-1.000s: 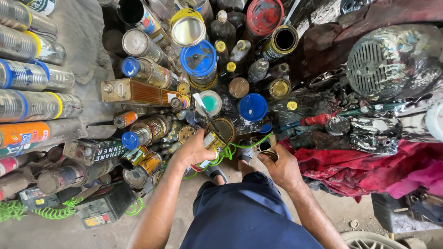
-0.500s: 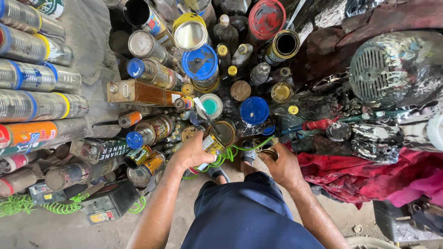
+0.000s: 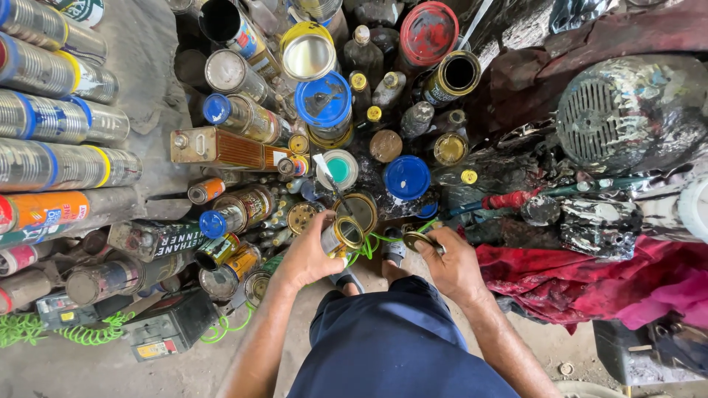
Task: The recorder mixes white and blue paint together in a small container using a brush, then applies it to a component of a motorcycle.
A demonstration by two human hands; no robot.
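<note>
my left hand (image 3: 308, 254) is wrapped around a small gold-rimmed tin (image 3: 341, 237), gripping its side so the open mouth tips up toward me. my right hand (image 3: 451, 267) pinches the tin's round lid (image 3: 417, 240) by its edge, just to the right of the tin and clear of it. so the tin is already open; i'd judge this as the step between prying the lid off and getting at what's inside. whatever comes next asks for a steady left grip, since the tin is tilted and could spill, and the lid needs somewhere to sit or a square press back onto the rim.

just beyond the tin stands another open can (image 3: 358, 211) with a thin stick (image 3: 330, 177) leaning in it. further past the tin sit a blue lid (image 3: 407, 177) and a blue-topped can (image 3: 323, 100). left of the tin lie rows of spray cans (image 3: 70, 166) on their sides. right of the tin there is a red cloth (image 3: 582, 284). a green coiled cord (image 3: 372, 242) runs behind the tin.

i can't see what the tin contains; the inside is too small and dark. my thumb hides its label side. my feet below the tin are mostly covered by my blue clothing (image 3: 391, 346), and my forearms are cut off at the frame's bottom edge.
</note>
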